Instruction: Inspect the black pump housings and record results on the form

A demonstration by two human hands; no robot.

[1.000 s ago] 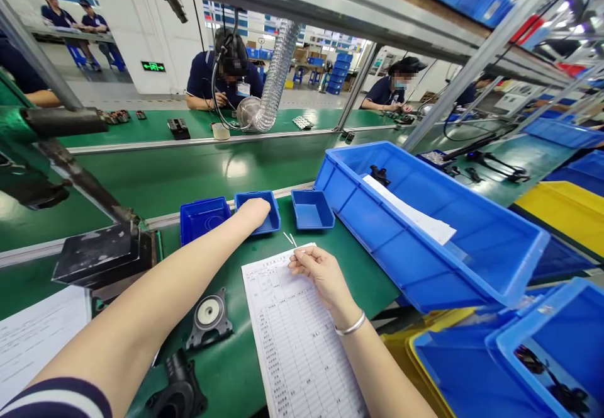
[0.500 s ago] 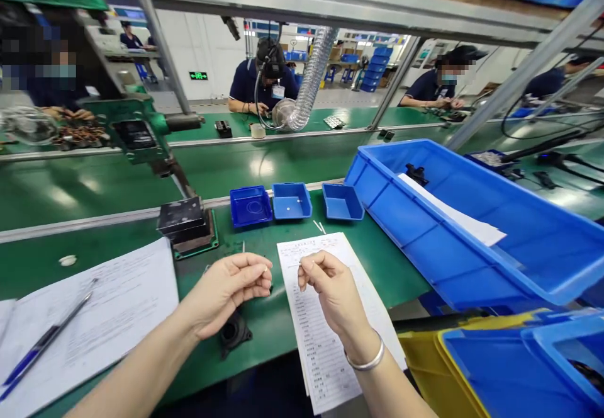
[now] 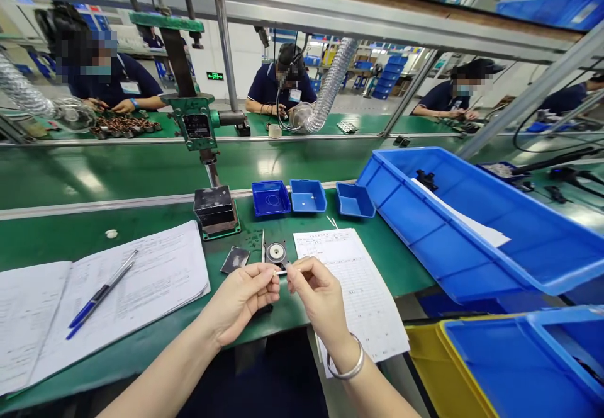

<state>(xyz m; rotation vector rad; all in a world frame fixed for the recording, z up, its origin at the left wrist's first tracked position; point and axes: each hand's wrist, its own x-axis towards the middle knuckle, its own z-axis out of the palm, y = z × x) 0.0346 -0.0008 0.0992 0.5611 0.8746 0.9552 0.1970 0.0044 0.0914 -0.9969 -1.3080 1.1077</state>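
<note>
My left hand [image 3: 248,295] and my right hand [image 3: 317,295] meet above the front of the green bench, each closed in a pinch. Between the fingertips runs a short, thin white stick [image 3: 282,272], gripped by the right hand. At its left end the left thumb and forefinger pinch a tiny pale piece, too small to name. Just beyond the fingers lies a dark round part [image 3: 275,252] with a white ring in its middle, partly hidden by my hands. Beside it are a thin pointed metal tool [image 3: 263,245] and a dark flat plate [image 3: 234,259].
A green hand press [image 3: 214,207] stands behind left. An open booklet [image 3: 155,286] bears two pens; printed sheets [image 3: 353,279] lie at right. Several small blue bins [image 3: 270,197] line the back, beside a large blue crate [image 3: 453,216]. Co-workers sit across the bench.
My hands have come together, and the white stick now spans between their fingertips. The view has turned left, bringing the dark round part and more of the booklet into sight.
</note>
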